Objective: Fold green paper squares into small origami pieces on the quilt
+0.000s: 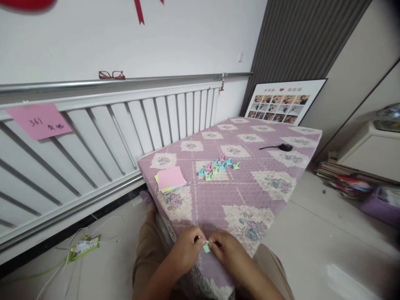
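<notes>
Near the front edge of the table, my left hand (pixel 189 246) and my right hand (pixel 225 246) meet fingertip to fingertip. Between them they pinch a small piece of light green paper (pixel 206 247), partly covered by the fingers; its exact folds are too small to make out. Further forward on the purple floral tablecloth (pixel 212 204) stand several small folded paper pieces in blue, pink and green, among them a green one (pixel 208 176) at the front. To their left lies a stack of coloured paper squares (pixel 171 179), pink on top.
A black object with a thin handle (pixel 285 147) lies on the table's right side. The white radiator (pixel 150 118) borders the table's left, with eyeglasses (pixel 111 75) above it. A framed photo board (pixel 283 102) leans behind. On the floor are a power strip (pixel 84 248) and a purple bin (pixel 379 208).
</notes>
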### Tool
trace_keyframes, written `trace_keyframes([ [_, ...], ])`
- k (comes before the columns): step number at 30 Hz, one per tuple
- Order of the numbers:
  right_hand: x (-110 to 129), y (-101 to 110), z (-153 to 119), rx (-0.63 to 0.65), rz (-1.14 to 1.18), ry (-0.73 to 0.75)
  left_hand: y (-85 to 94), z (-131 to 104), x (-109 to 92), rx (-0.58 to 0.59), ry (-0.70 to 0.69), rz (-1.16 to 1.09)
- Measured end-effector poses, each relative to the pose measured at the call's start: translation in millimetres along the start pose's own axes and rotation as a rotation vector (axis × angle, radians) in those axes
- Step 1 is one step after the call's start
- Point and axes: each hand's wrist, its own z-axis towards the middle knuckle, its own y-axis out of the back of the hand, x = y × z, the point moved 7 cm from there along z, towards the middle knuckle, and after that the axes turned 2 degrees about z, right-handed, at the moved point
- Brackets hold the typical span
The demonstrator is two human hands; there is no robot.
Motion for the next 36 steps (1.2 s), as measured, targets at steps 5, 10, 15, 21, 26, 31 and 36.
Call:
trace_keyframes([
  [5,-5,0,-7,0.01,0.223,-0.124,-0.6,-3,-4,0.001,0.068,-0.217],
  [10,-9,-8,-11,0.076,0.419,-0.194,2.1,-5,-2,-0.029,0.107,-0.268],
  [15,-5,-10,-12,0.118,0.455,-0.176,-0.5,-8,-7,0.005,0.092,-0.22],
  [21,0,0,-11,-0.035,0.405,-0.163,-4.5,-10,-10,-0.059,0.102,-0.376],
  [26,-15,-1,-13,-0.203,0.621,-0.264,-15.6,-14,-10,-0.062,0.046,-0.533],
  [31,-18,-10,-16,-0.238,0.748,-0.252,-20.6,-18,-7,-0.082,0.08,-0.553],
  [36,-17,-12,-22,-0.217,0.779,-0.264,-14.0,-18,2,-0.098,0.109,-0.367],
])
